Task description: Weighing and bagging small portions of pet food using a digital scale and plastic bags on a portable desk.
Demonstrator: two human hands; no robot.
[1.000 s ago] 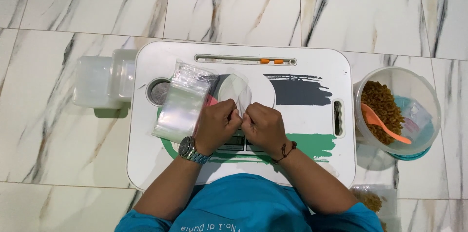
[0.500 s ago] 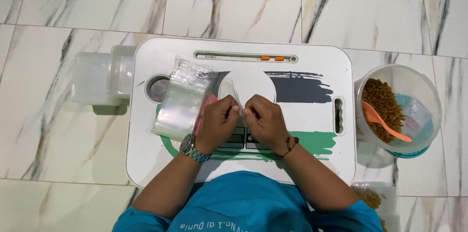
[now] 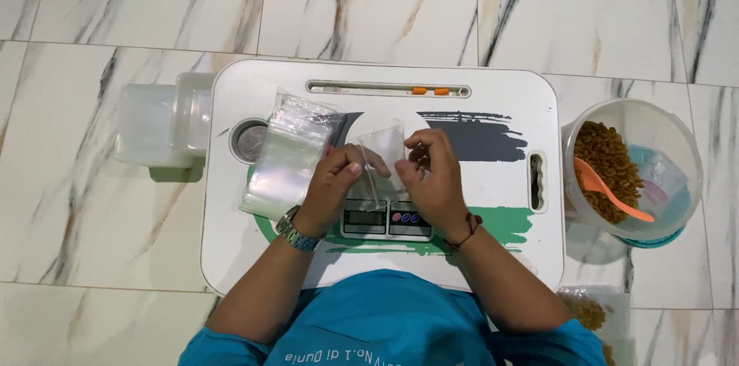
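here the left hand [image 3: 332, 181] and right hand [image 3: 433, 173] each pinch a side of a small clear bag [image 3: 382, 152], held open just above the kitchen scale [image 3: 382, 216] mid-way on the white lap table [image 3: 493, 258]. a stack of clear bags [image 3: 286, 157] crowds the left hand's side. the table's right part is open; a tub of pasta [image 3: 627, 170] with an orange scoop [image 3: 610, 190] sits past that edge.
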